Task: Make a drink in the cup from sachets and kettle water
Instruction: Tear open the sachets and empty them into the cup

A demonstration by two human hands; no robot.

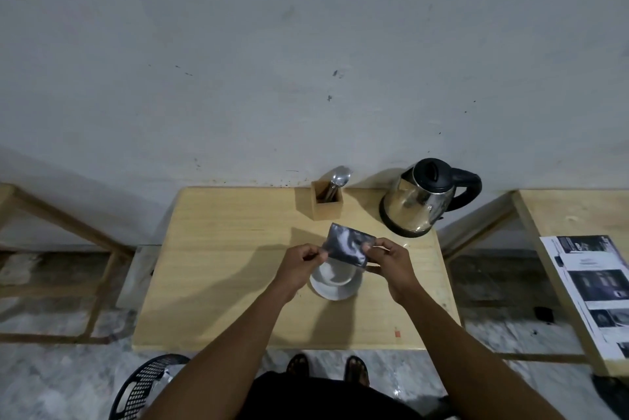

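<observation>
A dark, glossy sachet is held in the air above the white cup, which stands on a white saucer near the middle of the pale wooden counter. The left hand pinches the sachet's left edge, its grip closed on the foil between thumb and fingers; the right hand pinches the right edge in the same way, fingers curled tight on the packet. The sachet hangs tilted, its upper left corner raised toward the wall. Behind it, toward the back of the counter, a small wooden holder stands with a metal spoon upright in it, bowl upward. Just to the right of the holder sits a steel kettle with a black lid and handle, its lid shut. On the floor at the lower left lies a black perforated basket. On a second wooden surface at the far right lies a printed sheet.
</observation>
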